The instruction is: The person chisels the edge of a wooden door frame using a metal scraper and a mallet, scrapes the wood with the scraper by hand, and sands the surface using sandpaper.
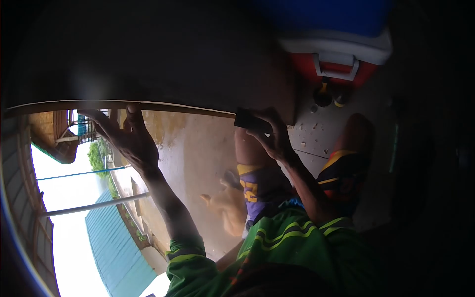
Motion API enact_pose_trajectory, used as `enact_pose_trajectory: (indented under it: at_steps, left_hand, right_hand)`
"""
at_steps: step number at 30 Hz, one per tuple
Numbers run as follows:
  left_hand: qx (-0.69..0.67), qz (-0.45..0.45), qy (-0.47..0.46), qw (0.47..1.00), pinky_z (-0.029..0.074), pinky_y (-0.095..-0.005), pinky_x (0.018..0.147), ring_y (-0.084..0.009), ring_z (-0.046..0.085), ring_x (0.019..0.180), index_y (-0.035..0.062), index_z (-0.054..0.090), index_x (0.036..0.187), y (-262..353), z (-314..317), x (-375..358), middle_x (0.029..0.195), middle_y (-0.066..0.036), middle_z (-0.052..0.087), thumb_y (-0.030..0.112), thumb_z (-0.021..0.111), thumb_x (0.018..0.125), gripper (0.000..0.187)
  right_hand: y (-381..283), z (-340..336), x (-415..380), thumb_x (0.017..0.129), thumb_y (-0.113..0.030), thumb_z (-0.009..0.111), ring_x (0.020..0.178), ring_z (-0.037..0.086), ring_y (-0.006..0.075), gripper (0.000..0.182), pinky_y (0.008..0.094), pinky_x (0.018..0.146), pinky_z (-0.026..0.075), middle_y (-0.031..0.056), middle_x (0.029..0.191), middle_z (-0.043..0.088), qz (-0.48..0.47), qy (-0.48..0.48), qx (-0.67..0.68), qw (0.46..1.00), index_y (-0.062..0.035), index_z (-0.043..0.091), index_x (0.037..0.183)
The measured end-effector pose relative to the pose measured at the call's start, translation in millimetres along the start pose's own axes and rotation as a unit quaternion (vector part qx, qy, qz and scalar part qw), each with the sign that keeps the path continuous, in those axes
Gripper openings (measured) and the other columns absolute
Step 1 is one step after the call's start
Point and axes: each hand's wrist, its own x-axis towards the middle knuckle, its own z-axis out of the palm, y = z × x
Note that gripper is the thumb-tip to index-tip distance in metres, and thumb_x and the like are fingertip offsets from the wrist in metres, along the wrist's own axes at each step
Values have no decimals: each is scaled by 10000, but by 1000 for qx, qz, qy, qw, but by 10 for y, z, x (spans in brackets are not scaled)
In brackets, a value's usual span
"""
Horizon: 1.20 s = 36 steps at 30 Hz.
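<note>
A large dark board [188, 64] fills the upper part of the view, with a thin, pale lower edge. Under that edge, at the left, my left hand [129, 136] is raised with its fingers apart, and its fingertips touch the edge. My right hand [269, 133] grips a small dark block [247, 120] between thumb and fingers at the right end of the edge. What the block is made of cannot be made out.
A red cooler [307, 67] with a white lid and handle stands at the upper right. Small scraps lie on the floor [316, 143] near my knees. A tan dog [230, 210] lies on the ground. Roofs and poles show at the left.
</note>
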Motion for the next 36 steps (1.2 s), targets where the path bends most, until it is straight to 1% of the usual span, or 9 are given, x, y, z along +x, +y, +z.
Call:
enact_pose_trajectory:
  at_steps: [1,13,21,24,25,28,31,34,36]
  left_hand:
    - [-32,0,-7,999,534,-514,860,-367,522,1197,239,61,1523,31,-2,-17,1477,-242,283,524,566,891,857]
    - [-55,-4,1,998,502,-508,925,-351,523,1179,235,47,1524,-38,17,-25,1481,-194,310,511,512,927,805]
    - [-34,13,2,999,533,-499,852,-394,504,1201,253,82,1520,-53,13,-9,1521,-228,207,465,580,907,818]
    - [-71,4,-18,997,542,-480,843,-396,494,1211,267,75,1520,-9,19,-14,1529,-227,180,443,588,908,818]
    - [-88,-5,-30,996,544,-473,841,-398,489,1215,271,71,1520,1,-8,-23,1532,-227,170,436,592,908,820]
    - [-52,46,-8,998,550,-457,834,-397,489,1214,274,63,1521,-2,-5,-13,1535,-230,153,387,583,926,798]
    - [-96,23,-22,995,499,-497,914,-388,450,1257,246,11,1521,50,11,-3,1538,-232,134,370,552,944,801]
    - [-110,12,-44,993,490,-515,940,-397,434,1275,239,-12,1520,24,-16,-58,1544,-232,105,384,544,943,814]
    - [-100,19,-27,994,507,-510,920,-401,443,1266,245,-8,1520,5,26,-26,1544,-233,104,388,553,938,821]
  right_hand:
    - [36,15,-11,754,-72,726,991,579,287,434,375,877,462,133,1056,604,4,6,17,1000,-46,597,1168]
    - [102,3,-38,814,-100,725,1054,574,242,385,345,916,454,120,1086,571,55,-15,29,998,-18,573,1159]
    - [-6,88,12,758,-84,730,1023,568,282,393,365,895,460,143,1088,580,68,-4,86,994,-36,615,1130]
    - [-155,130,132,750,-79,733,1017,572,277,396,359,886,464,146,1091,589,-34,-20,57,998,-37,617,1127]
    - [-149,207,93,752,-89,729,1030,572,267,419,362,897,460,146,1101,596,5,-18,67,998,-43,613,1152]
    - [-201,174,123,796,-109,695,950,604,250,358,365,864,480,140,1121,584,66,-11,114,991,-37,623,1139]
    - [-255,107,176,831,-133,664,826,628,225,305,349,798,499,121,1032,621,9,-27,76,997,-36,650,1119]
    - [-391,305,284,857,-147,628,728,623,185,241,301,725,498,88,881,652,-28,87,116,989,-34,683,1062]
    - [-511,125,240,820,-90,682,925,600,218,296,320,838,473,111,1008,606,93,-23,122,988,-19,616,1099]
